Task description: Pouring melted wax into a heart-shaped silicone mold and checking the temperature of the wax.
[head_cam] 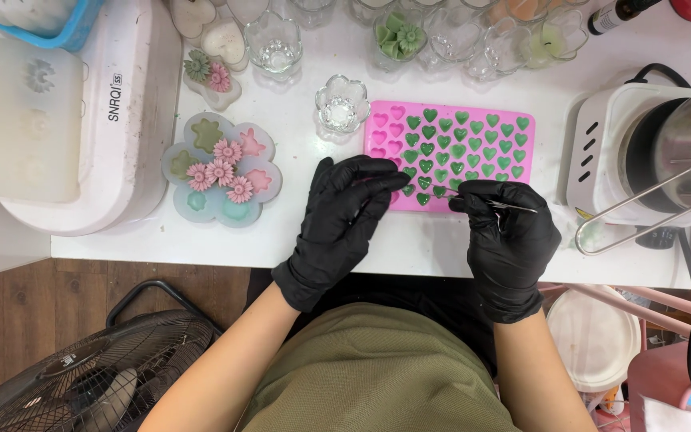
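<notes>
A pink silicone mould (pixel 451 152) with heart-shaped cavities lies on the white table; most cavities hold green wax, a few at its left are bare pink. My left hand (pixel 344 210), in a black glove, rests its fingers on the mould's lower left corner. My right hand (pixel 507 228), also gloved in black, grips thin metal tweezers (pixel 499 205) whose tip points left at a green heart on the mould's bottom row.
A flower-shaped mould (pixel 222 170) with pink and green wax flowers lies to the left. A small glass flower holder (pixel 341 104) stands beside the pink mould, with several glass holders behind. A white heater with a metal pot (pixel 685 148) is on the right. A fan (pixel 81 376) sits on the floor.
</notes>
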